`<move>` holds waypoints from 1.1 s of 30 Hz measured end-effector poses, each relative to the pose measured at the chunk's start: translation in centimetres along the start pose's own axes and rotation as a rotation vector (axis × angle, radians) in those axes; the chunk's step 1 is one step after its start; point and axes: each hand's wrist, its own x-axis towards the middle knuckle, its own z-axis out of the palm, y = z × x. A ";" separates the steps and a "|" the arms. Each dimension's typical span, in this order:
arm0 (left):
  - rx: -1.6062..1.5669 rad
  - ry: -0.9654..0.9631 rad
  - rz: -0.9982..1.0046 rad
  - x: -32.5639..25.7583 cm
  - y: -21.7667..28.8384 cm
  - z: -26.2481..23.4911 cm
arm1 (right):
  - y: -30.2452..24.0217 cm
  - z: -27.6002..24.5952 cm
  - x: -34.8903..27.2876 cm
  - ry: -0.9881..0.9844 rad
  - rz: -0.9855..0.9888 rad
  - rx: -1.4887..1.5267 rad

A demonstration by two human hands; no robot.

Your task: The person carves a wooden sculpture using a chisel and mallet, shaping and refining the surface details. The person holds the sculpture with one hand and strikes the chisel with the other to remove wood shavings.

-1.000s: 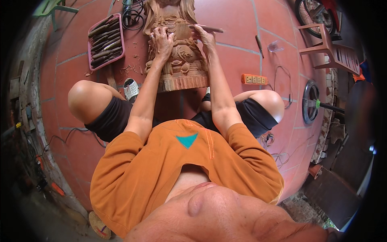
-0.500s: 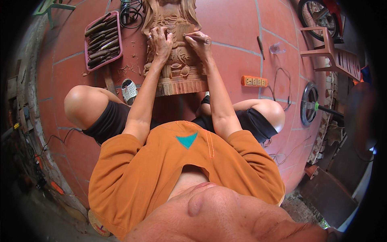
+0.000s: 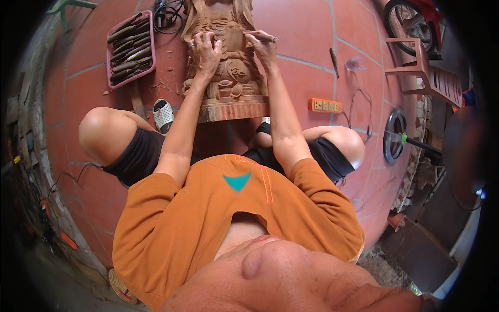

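Head view: hands (image 3: 206, 58) near side edges of carving (image 3: 234, 78), broad floor (image 3: 299, 86) rightward.

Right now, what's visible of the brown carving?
The carving looks wooden, brown, cut in relief with curling and rounded forms, its near end a rough, ridged base. It stretches forward over red tiles, the far end out of frame. The left hand rests on its left part; the right hand, gripping a slim tool, is at its right.
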 end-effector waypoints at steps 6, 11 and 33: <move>0.025 0.015 -0.025 0.1 0.4 0.1 | 0.9 -1.6 -1.3 -0.256 -0.039 -0.044; 0.018 0.006 -0.105 0.2 1.7 -1.4 | 0.1 -1.1 -0.7 -0.084 -0.017 0.070; -0.050 0.027 0.025 0.1 2.2 -1.2 | 3.0 -1.5 1.4 0.070 0.174 0.218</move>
